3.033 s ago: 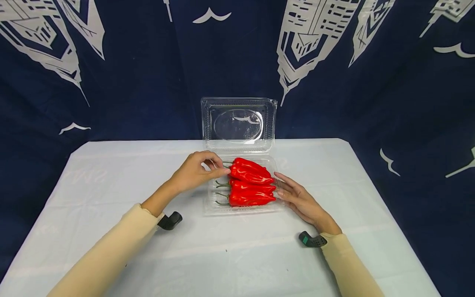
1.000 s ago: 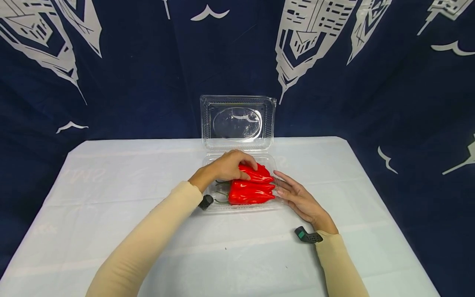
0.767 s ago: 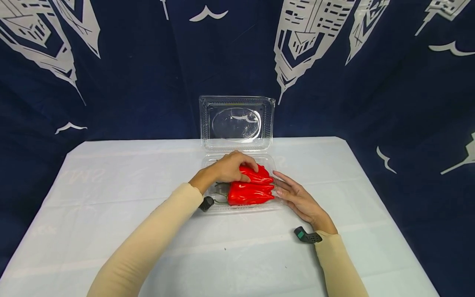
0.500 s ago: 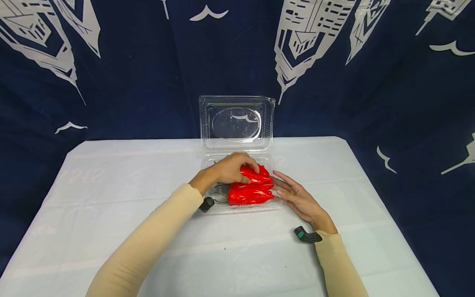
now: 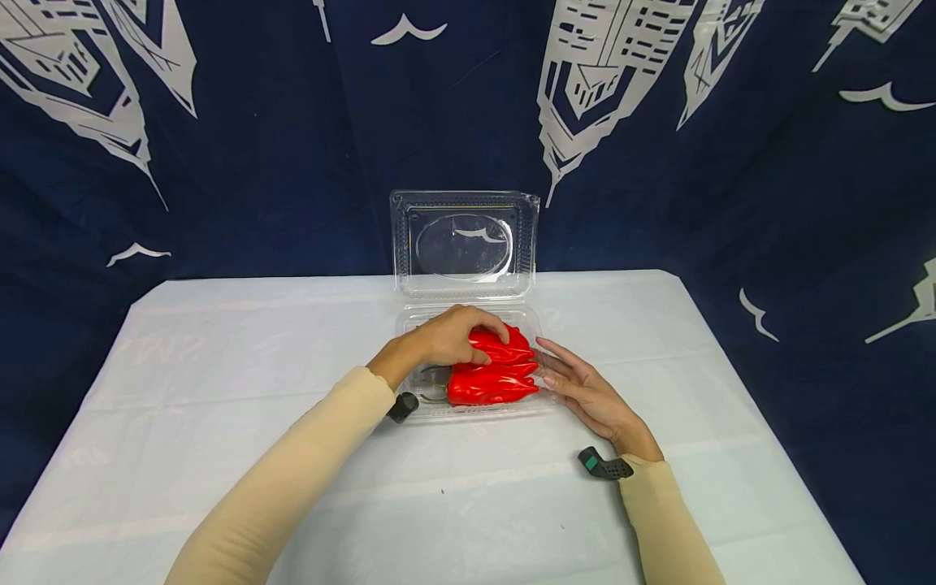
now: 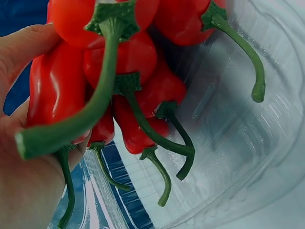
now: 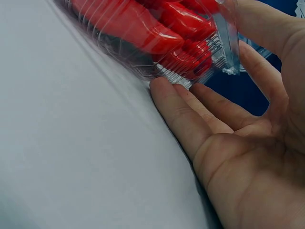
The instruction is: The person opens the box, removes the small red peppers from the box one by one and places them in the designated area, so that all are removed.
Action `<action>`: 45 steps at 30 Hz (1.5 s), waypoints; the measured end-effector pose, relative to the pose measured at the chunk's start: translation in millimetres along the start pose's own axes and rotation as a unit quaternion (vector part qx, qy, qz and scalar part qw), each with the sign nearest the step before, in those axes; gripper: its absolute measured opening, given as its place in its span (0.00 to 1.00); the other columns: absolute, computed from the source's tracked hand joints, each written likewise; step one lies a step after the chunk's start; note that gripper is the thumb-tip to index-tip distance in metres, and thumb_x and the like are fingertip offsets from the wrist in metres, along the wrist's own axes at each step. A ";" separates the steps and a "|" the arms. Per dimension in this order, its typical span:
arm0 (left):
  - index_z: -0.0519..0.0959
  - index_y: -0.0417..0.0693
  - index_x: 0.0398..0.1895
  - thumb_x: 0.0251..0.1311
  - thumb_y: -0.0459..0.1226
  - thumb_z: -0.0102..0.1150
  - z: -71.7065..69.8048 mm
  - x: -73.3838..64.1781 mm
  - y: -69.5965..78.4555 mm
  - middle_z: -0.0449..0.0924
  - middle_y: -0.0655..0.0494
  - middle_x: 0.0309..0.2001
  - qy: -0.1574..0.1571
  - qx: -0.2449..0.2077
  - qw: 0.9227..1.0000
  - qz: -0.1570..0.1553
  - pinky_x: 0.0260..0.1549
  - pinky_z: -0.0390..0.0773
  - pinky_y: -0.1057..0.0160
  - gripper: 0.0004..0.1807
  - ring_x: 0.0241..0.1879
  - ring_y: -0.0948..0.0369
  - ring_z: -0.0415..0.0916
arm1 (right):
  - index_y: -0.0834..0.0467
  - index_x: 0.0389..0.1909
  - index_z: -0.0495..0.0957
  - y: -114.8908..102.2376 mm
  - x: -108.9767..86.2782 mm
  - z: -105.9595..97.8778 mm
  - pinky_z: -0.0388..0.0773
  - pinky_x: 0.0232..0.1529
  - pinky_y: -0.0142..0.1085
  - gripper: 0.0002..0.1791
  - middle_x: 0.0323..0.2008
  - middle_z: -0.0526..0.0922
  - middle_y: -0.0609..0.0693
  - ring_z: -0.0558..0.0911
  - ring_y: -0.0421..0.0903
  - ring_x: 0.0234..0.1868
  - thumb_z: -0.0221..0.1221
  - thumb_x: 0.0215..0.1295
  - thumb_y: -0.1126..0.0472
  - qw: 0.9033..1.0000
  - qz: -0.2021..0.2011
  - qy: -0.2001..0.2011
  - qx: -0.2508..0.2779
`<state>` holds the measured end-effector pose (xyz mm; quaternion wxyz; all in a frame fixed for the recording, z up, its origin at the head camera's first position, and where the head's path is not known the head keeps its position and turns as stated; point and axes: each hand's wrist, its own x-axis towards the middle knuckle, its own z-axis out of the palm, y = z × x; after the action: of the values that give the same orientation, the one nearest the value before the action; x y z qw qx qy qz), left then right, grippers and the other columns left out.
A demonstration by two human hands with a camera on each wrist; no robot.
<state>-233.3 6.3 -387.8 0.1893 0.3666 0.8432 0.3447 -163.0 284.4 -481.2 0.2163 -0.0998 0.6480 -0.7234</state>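
Observation:
Several red peppers [image 5: 491, 382] with green stems lie piled in a clear plastic clamshell container [image 5: 431, 410], stems to the left. Over the upper peppers my left hand [image 5: 455, 335] curls its thumb and fingers around a red pepper [image 6: 59, 90]. In the left wrist view the thumb presses against its side, and curved stems [image 6: 97, 95] hang toward the camera. My right hand [image 5: 594, 404] stays at the container's right end. The right wrist view has its fairly straight fingers [image 7: 178, 107] touching the ribbed end wall [image 7: 178, 78], the thumb near the rim.
The container's hinged lid [image 5: 475, 284] stands raised at the back. A white-covered table [image 5: 439, 520] lies underneath, its rear edge against a dark blue curtain [image 5: 292, 162] with white prints. Black wrist devices [image 5: 605, 465] sit on both arms.
My left hand has moved right from the stem ends onto the upper peppers and grips there, shifting slightly toward the front lately. The right hand stays at the container's end.

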 end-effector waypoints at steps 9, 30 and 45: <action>0.83 0.50 0.50 0.57 0.30 0.70 -0.1 -1.2 -1.9 0.82 0.56 0.56 0.007 -0.006 1.000 0.018 0.64 0.71 0.58 0.17 0.58 0.58 0.74 | 0.50 0.80 0.50 0.3 0.0 0.2 0.73 0.63 0.31 0.37 0.79 0.48 0.60 0.68 0.41 0.70 0.54 0.75 0.65 1.000 0.003 0.002 -0.003; 0.84 0.51 0.49 0.59 0.31 0.66 -16.9 -19.8 -10.4 0.82 0.54 0.55 0.052 -0.027 0.998 0.022 0.65 0.70 0.53 0.15 0.59 0.56 0.74 | 0.53 0.80 0.49 -0.4 -1.2 1.3 0.73 0.63 0.31 0.39 0.79 0.46 0.62 0.70 0.37 0.69 0.55 0.74 0.65 1.000 -0.008 -0.005 0.009; 0.83 0.50 0.49 0.59 0.30 0.67 -37.9 -47.0 -18.0 0.83 0.54 0.53 0.089 -0.056 0.994 0.030 0.64 0.71 0.52 0.15 0.57 0.56 0.74 | 0.53 0.80 0.49 -0.5 -0.8 2.5 0.73 0.63 0.31 0.38 0.79 0.47 0.62 0.72 0.38 0.68 0.54 0.74 0.67 1.000 -0.009 -0.004 0.006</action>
<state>-232.7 -54.5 -371.5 0.1235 0.3488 0.8247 0.4277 -161.3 282.5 -480.3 0.2132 -0.1071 0.6421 -0.7286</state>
